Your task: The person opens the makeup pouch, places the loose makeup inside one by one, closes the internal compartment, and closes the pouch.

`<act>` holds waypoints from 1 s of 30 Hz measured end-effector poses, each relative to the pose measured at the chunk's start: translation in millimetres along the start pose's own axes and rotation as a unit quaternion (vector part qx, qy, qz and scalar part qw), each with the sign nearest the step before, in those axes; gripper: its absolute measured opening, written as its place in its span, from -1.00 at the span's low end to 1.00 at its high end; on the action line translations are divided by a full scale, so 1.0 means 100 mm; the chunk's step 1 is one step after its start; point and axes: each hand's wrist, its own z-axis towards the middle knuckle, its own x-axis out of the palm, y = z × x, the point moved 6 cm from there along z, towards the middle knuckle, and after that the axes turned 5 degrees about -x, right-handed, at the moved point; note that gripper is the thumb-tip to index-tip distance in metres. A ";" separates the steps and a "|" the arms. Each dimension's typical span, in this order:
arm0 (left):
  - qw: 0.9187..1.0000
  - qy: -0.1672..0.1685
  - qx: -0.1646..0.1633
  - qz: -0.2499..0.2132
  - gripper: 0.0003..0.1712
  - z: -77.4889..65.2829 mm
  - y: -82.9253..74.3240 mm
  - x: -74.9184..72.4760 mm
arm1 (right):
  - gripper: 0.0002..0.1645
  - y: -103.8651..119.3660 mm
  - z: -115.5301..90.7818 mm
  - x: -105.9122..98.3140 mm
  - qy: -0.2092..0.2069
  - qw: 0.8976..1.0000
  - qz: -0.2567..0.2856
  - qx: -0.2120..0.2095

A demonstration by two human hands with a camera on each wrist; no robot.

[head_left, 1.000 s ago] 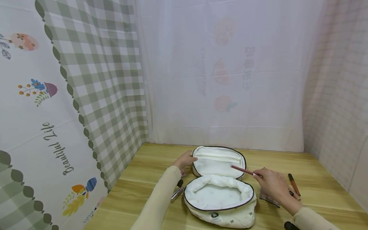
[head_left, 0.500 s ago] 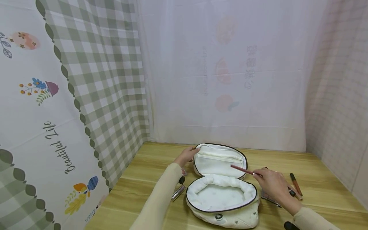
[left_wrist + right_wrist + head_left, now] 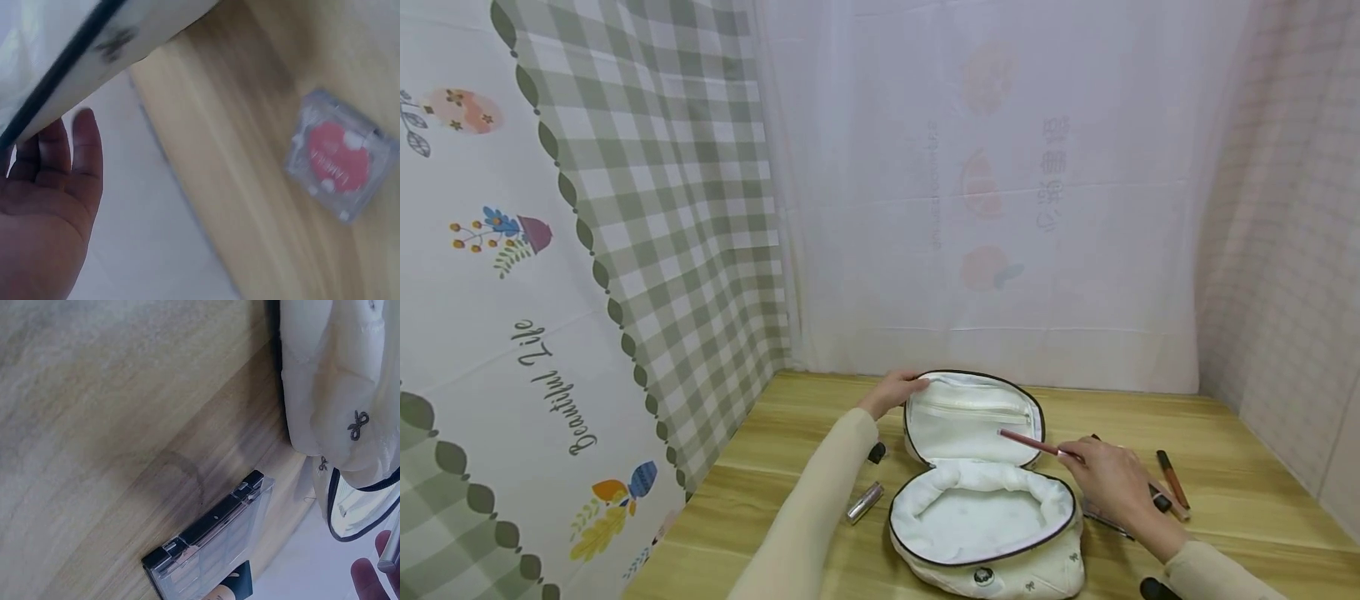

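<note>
In the head view, a cream cosmetic bag (image 3: 1026,577) with dark piping lies unzipped on the wooden table, its padded white inside showing. Its lid (image 3: 958,435), with a zipped inner pocket, leans back behind the opening. My left hand (image 3: 891,393) grips the lid's upper left edge, thumb on the inner face and fingers behind; the left wrist view shows those fingers at the dark rim. My right hand (image 3: 1108,482) pinches a slim pinkish-brown stick (image 3: 1032,442) that points left over the lid. Its silvery end (image 3: 389,557) appears in the right wrist view.
Left of the bag lie a silvery tube (image 3: 865,503) and a small black item (image 3: 877,452). A clear compact (image 3: 339,156) has a pink label. Under my right hand is a clear palette (image 3: 212,534) with a black hinge; a brown tube (image 3: 1172,481) lies further right. Cloth hangs behind.
My left hand has moved up along the lid's edge, and the lid stands slightly higher. The bag sits a little further right and lower in view. My right hand has stayed nearly still.
</note>
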 end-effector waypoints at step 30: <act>0.953 -0.115 0.170 0.224 -0.82 -0.32 -0.48 0.03 | -0.81 0.23 0.17 0.01 -0.061 0.997 -0.001 -0.050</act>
